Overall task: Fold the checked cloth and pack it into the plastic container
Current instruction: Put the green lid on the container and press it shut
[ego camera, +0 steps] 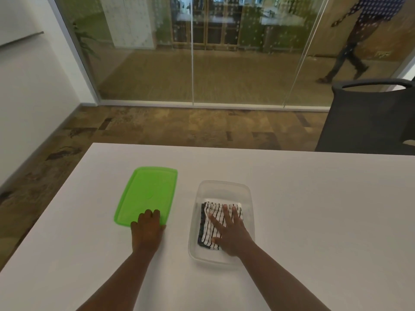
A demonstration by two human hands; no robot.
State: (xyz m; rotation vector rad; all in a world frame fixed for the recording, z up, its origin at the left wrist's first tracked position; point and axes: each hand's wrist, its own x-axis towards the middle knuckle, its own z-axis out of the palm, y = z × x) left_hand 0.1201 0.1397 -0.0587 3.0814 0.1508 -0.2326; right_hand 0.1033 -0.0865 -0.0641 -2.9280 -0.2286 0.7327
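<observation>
The checked cloth (212,223), black and white, lies folded inside the clear plastic container (224,187) on the white table. My right hand (231,234) rests flat on top of the cloth with its fingers spread, covering the cloth's near right part. A green lid (148,191) lies flat on the table to the left of the container. My left hand (147,230) sits on the lid's near edge, its fingers curled over the rim and its thumb at the side.
The white table (314,209) stretches to the right and toward me. A dark chair (368,117) stands beyond the table's far right corner. Behind a glass wall, a person (359,37) walks past.
</observation>
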